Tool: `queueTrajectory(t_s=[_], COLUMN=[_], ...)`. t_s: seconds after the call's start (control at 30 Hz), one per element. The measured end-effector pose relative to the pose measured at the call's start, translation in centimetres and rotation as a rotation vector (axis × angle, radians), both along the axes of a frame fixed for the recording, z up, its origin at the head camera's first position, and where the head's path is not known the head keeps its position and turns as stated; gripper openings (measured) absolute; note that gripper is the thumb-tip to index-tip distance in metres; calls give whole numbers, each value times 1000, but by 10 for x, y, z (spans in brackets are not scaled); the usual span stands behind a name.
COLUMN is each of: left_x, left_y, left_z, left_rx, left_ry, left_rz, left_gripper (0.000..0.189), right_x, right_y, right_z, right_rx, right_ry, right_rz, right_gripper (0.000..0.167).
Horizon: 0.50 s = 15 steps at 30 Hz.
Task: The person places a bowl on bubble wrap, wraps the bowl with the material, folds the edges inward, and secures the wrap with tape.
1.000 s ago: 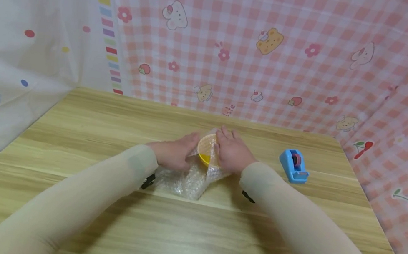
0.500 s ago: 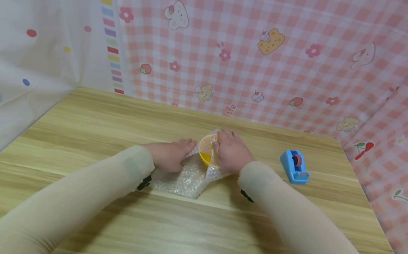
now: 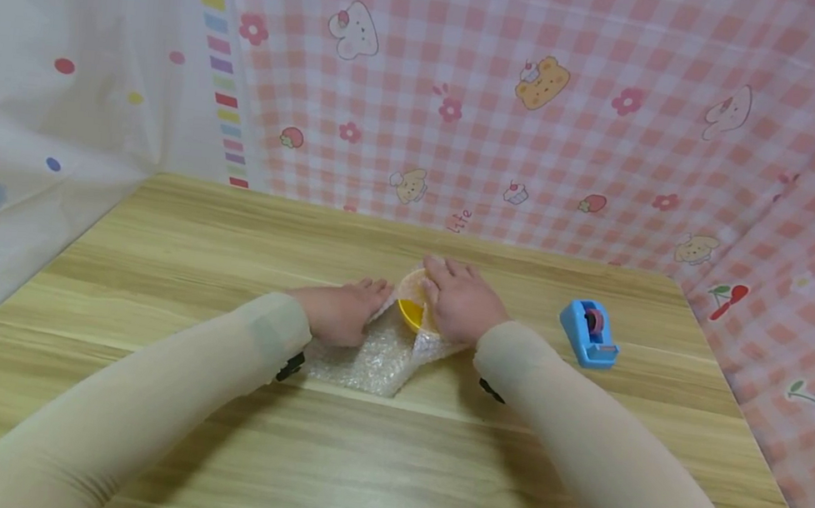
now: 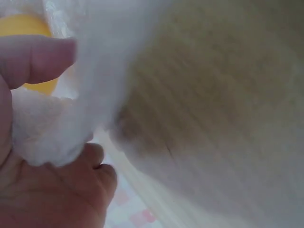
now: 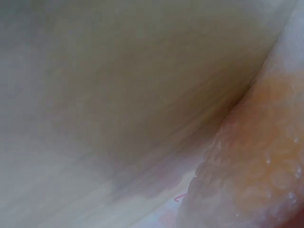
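Note:
A yellow round-rimmed dish, perhaps a bowl or cup [image 3: 411, 314], sits partly covered by clear bubble wrap [image 3: 372, 363] on the table. My left hand [image 3: 338, 310] is at its left; the left wrist view shows a raised edge of the bubble wrap [image 4: 50, 130] between thumb and fingers. My right hand [image 3: 466, 301] holds the bubble wrap over the dish's right side, thumb by the rim and fingers beyond it. In the right wrist view, yellow-orange shows through the bubble wrap [image 5: 266, 166], and that hand is almost wholly out of sight.
To the right stands a blue tape dispenser [image 3: 589, 335] with a reddish roll. Behind the wooden table [image 3: 383, 469] hangs a pink checked curtain [image 3: 479, 153], and a whitish sheet [image 3: 54, 113] hangs at the left.
My left hand has drawn slightly back from the rim, leaving a bubble wrap edge raised beside it. My right fingers have shifted left over the dish. The tape dispenser has stayed put.

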<state>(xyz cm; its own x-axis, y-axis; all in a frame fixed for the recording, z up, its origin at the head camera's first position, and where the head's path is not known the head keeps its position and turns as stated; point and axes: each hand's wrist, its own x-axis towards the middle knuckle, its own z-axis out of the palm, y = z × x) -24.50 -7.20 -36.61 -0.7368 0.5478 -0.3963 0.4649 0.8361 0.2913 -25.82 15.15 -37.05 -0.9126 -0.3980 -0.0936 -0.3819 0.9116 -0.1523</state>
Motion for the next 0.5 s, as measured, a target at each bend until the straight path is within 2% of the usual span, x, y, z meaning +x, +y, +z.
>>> queueTrajectory(t_s=[0.13,0.2,0.33,0.4,0.5], left_x=[-1,-2,-1,0,1], left_y=[-2,-1,2,4,6], left_z=[-2,-3,-2,-1,0], left_rx=[112,149,156,143,108], left_ry=[70,111,146,158,200], left_rz=[-16,-22,-4,-3,-35], left_gripper=[96,86,69,67,68], right_x=[0,0,0,-1,-2], right_y=[-1,-2,-2,-2,-2], right_z=[0,0,-1,-2,-3], right_rx=[-29,-41,-52,-63,-92], right_ry=[-5,3,22,24,17], right_rz=[-23,-26,-25,-31,-46], right_gripper=[59,58,58,58,60])
